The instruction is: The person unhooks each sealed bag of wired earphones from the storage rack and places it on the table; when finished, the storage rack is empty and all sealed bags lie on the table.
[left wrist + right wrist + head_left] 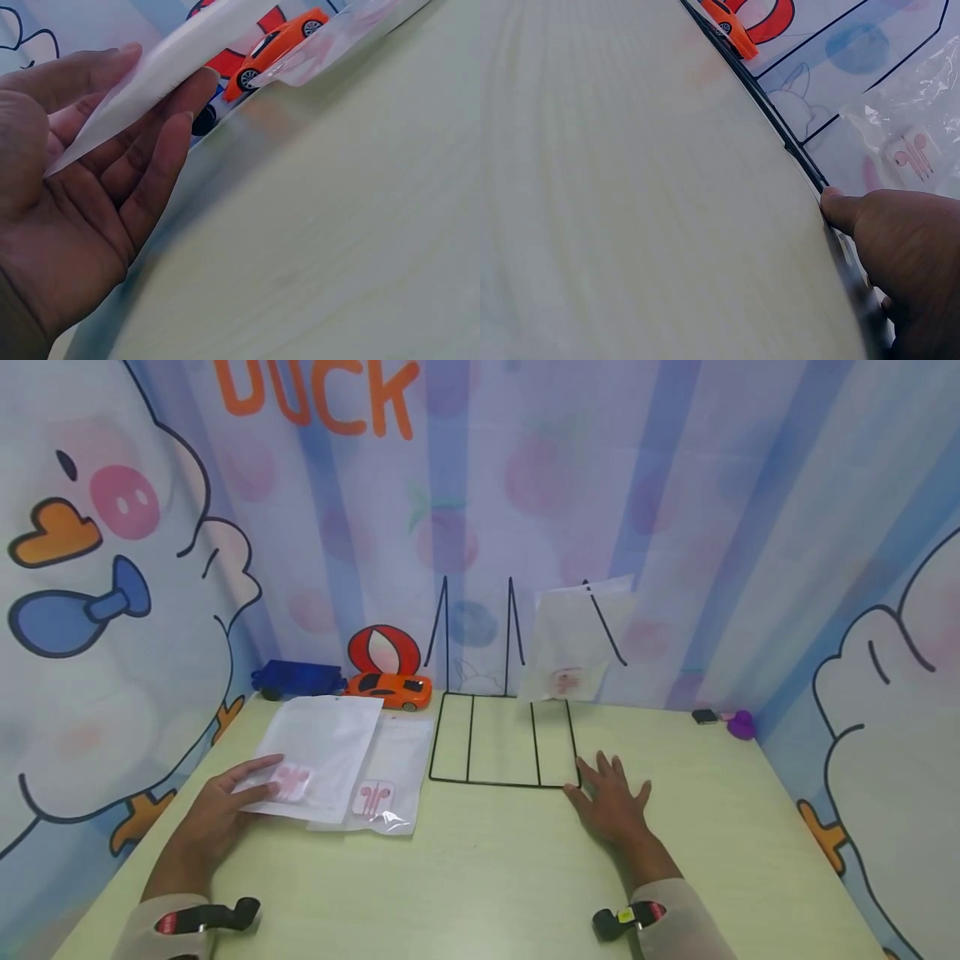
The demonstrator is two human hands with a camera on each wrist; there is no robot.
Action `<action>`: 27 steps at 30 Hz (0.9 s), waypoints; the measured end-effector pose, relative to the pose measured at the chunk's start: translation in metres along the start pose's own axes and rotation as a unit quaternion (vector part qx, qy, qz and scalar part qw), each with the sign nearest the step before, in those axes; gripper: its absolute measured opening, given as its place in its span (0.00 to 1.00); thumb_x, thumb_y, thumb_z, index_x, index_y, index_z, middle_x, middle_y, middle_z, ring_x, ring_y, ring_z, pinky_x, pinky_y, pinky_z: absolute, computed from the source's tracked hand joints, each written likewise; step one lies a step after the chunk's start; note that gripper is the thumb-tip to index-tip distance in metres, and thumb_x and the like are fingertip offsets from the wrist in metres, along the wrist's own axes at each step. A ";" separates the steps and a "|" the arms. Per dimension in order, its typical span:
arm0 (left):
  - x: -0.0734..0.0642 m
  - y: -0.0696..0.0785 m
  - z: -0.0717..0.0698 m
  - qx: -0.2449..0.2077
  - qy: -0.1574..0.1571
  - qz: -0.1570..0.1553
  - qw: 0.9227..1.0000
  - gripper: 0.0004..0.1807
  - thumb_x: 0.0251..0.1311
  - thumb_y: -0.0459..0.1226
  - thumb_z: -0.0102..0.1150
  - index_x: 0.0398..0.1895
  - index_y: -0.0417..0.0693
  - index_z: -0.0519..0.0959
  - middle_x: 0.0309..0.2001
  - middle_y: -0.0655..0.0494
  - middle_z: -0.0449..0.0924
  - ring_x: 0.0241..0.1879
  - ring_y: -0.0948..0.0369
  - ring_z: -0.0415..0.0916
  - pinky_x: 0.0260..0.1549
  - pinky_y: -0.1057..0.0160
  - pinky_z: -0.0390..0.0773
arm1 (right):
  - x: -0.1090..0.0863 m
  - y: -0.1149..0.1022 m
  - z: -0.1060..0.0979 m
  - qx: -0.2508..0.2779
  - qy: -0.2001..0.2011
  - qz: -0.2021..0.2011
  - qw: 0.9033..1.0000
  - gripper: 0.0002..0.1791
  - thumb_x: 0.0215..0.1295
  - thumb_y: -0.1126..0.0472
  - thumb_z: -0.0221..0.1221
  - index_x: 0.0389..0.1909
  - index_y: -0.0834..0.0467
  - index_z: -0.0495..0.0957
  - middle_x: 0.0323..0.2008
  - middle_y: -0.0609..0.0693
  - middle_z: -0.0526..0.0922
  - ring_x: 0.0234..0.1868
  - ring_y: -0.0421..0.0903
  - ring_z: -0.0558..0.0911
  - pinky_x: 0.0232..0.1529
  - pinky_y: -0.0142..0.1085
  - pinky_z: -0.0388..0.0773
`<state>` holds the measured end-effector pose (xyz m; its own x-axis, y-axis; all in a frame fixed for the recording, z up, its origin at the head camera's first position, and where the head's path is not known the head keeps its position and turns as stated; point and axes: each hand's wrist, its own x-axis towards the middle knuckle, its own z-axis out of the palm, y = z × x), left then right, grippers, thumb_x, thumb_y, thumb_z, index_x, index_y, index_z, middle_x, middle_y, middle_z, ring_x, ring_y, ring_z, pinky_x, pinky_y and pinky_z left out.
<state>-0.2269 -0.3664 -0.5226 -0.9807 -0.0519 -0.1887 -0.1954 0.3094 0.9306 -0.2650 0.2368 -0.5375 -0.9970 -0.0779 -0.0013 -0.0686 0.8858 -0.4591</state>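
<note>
My left hand point(217, 810) pinches a white packet of earphones point(318, 743) at its lower left corner, thumb on one face and fingers behind it. Pink earphones show through the small window. Under its right side lies a second white earphone packet point(405, 760) on the table. My right hand point(611, 802), fingers spread, touches the front right corner of a black wire display rack point(495, 783). In the right wrist view the thumb point(844, 210) rests at the rack's base bar. Another earphone packet point(570, 635) hangs from the rack's right prong.
Behind the packets stand an orange toy car point(390, 690) and a blue toy vehicle point(296, 678). A small black object point(704, 717) and a purple one point(741, 725) lie at the back right. A printed curtain point(480, 485) rises behind the table point(450, 893).
</note>
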 end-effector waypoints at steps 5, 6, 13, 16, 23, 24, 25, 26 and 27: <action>-0.002 0.003 -0.007 0.024 0.024 -0.009 0.999 0.40 0.72 0.51 0.71 0.83 0.55 0.70 0.91 0.44 0.41 0.90 0.37 0.29 0.83 0.25 0.37 | 0.000 0.001 0.001 0.000 -0.001 -0.001 1.000 0.38 0.84 0.37 0.52 0.86 0.51 0.63 0.89 0.64 0.50 0.89 0.70 0.42 0.75 0.86 0.27; -0.002 0.004 -0.008 0.030 0.027 -0.011 0.999 0.40 0.72 0.52 0.71 0.83 0.54 0.70 0.91 0.44 0.41 0.90 0.36 0.29 0.83 0.24 0.36 | 0.000 0.001 0.001 -0.001 0.000 0.000 1.000 0.38 0.84 0.37 0.52 0.86 0.51 0.63 0.89 0.64 0.50 0.89 0.70 0.42 0.75 0.86 0.27; -0.004 0.008 -0.015 0.083 0.041 -0.022 0.995 0.44 0.69 0.58 0.71 0.83 0.55 0.69 0.91 0.43 0.39 0.89 0.33 0.30 0.79 0.19 0.37 | 0.001 0.002 0.001 -0.004 -0.003 0.002 1.000 0.38 0.84 0.36 0.51 0.86 0.50 0.62 0.89 0.64 0.49 0.89 0.70 0.42 0.75 0.85 0.27; -0.004 0.010 -0.021 0.107 0.047 -0.034 0.993 0.46 0.68 0.63 0.69 0.84 0.57 0.67 0.91 0.42 0.39 0.88 0.30 0.31 0.77 0.16 0.39 | 0.000 0.001 0.000 -0.003 -0.003 0.002 1.000 0.38 0.84 0.37 0.51 0.86 0.50 0.62 0.89 0.64 0.49 0.89 0.70 0.42 0.75 0.85 0.27; -0.006 0.014 -0.032 0.137 0.027 -0.050 0.989 0.51 0.67 0.67 0.67 0.87 0.58 0.62 0.90 0.37 0.32 0.86 0.25 0.32 0.74 0.13 0.43 | 0.000 0.001 0.000 0.000 -0.005 0.003 1.000 0.38 0.84 0.37 0.51 0.86 0.50 0.62 0.89 0.64 0.49 0.89 0.70 0.42 0.75 0.85 0.27; -0.007 0.015 -0.033 0.135 0.025 -0.051 0.989 0.51 0.67 0.67 0.67 0.87 0.58 0.61 0.90 0.38 0.32 0.86 0.25 0.32 0.74 0.13 0.43 | 0.000 0.001 0.000 0.001 -0.004 0.003 1.000 0.38 0.84 0.37 0.51 0.86 0.50 0.62 0.89 0.64 0.49 0.89 0.70 0.42 0.75 0.85 0.27; -0.007 0.015 -0.033 0.134 0.024 -0.051 0.989 0.52 0.67 0.66 0.68 0.87 0.57 0.61 0.90 0.38 0.32 0.86 0.25 0.33 0.74 0.13 0.44 | 0.000 0.001 0.000 0.002 -0.004 0.002 1.000 0.38 0.84 0.37 0.52 0.86 0.51 0.62 0.89 0.64 0.49 0.89 0.70 0.42 0.75 0.85 0.27; -0.007 0.015 -0.034 0.134 0.024 -0.052 0.989 0.52 0.66 0.66 0.69 0.87 0.57 0.61 0.90 0.38 0.33 0.86 0.25 0.34 0.74 0.13 0.44 | 0.001 0.001 0.001 0.003 -0.003 0.002 1.000 0.38 0.84 0.38 0.52 0.86 0.50 0.62 0.89 0.64 0.49 0.89 0.70 0.42 0.75 0.85 0.27; -0.007 0.016 -0.034 0.132 0.024 -0.052 0.990 0.53 0.66 0.66 0.70 0.87 0.57 0.61 0.90 0.38 0.33 0.86 0.25 0.34 0.74 0.14 0.45 | 0.001 0.001 0.001 0.004 -0.003 0.001 1.000 0.38 0.84 0.38 0.52 0.86 0.50 0.62 0.89 0.64 0.49 0.89 0.70 0.42 0.75 0.85 0.27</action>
<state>-0.2234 -0.3936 -0.4961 -0.9557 -0.1408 -0.2586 -0.2931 0.5366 0.7913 -0.2658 0.2376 -0.5389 -0.9969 -0.0781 -0.0072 -0.0658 0.8822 -0.4662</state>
